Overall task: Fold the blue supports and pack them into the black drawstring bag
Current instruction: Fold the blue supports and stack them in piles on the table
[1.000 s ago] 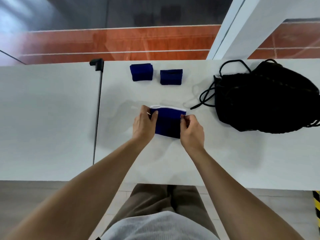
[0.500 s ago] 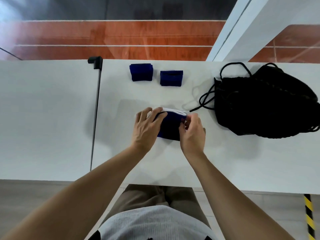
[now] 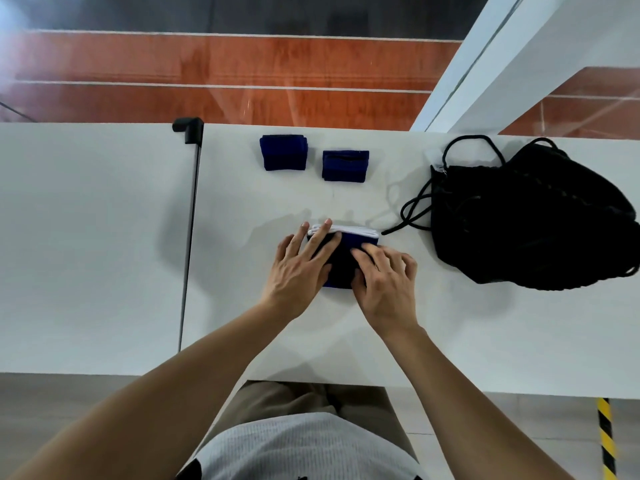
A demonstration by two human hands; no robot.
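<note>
Blue cloth with a white edge lies flat on the white table [image 3: 242,323]: it is a blue support [image 3: 341,261], half hidden under both hands. The left hand [image 3: 301,268] presses on it with straight fingers. The right hand [image 3: 386,282] rests on its right side with bent fingers; I cannot tell if it grips. Past the fingertips sit two folded supports [image 3: 283,152] [image 3: 345,167], close together but not touching. To the right of the right hand lies the black drawstring bag [image 3: 530,220]. Its cord [image 3: 412,209] loops near the white edge.
</note>
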